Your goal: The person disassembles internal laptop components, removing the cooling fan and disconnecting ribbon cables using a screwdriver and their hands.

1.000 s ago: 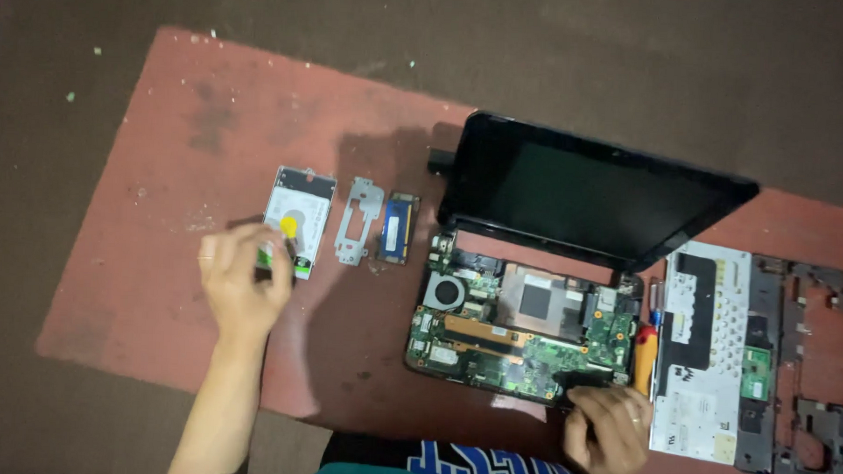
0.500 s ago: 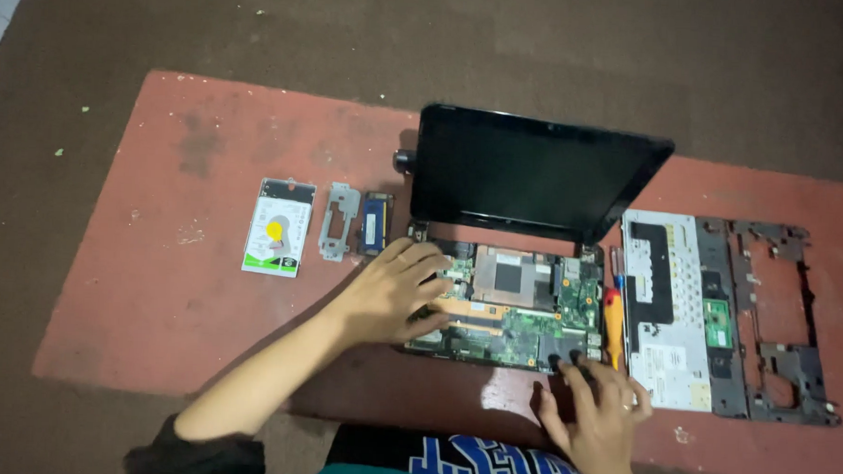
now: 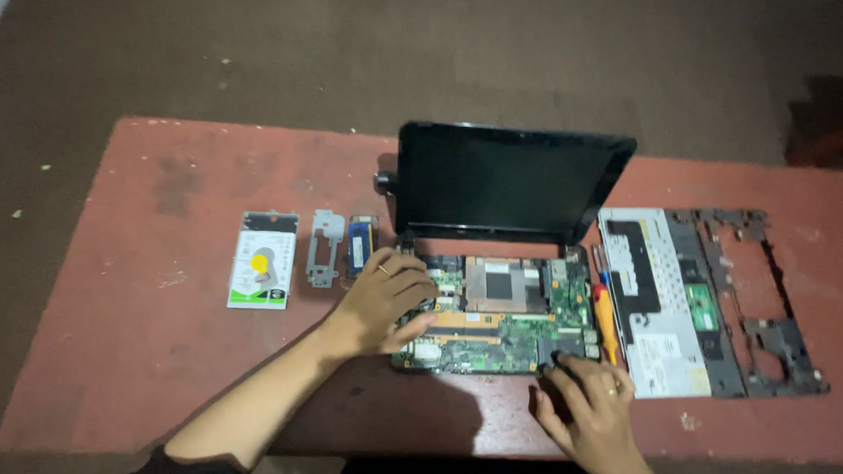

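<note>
An opened laptop sits mid-table, its dark screen (image 3: 507,182) upright and its green motherboard (image 3: 503,315) bare. My left hand (image 3: 387,301) rests on the board's left end, fingers curled over the fan area. At the board's front right corner my right hand (image 3: 588,406) lies with its fingertips touching the edge. I cannot see anything held in either hand.
Left of the laptop lie a hard drive (image 3: 263,259) with a yellow dot, a metal bracket (image 3: 324,248) and a memory module (image 3: 361,245). To the right are an orange-handled screwdriver (image 3: 606,314), a keyboard panel (image 3: 657,301) turned face down and a dark plastic frame (image 3: 760,296). The red table's front edge (image 3: 246,441) is near me.
My left hand moved right from the hard drive, which stays on the table, onto the motherboard's left end. My right hand has stayed at the front right corner.
</note>
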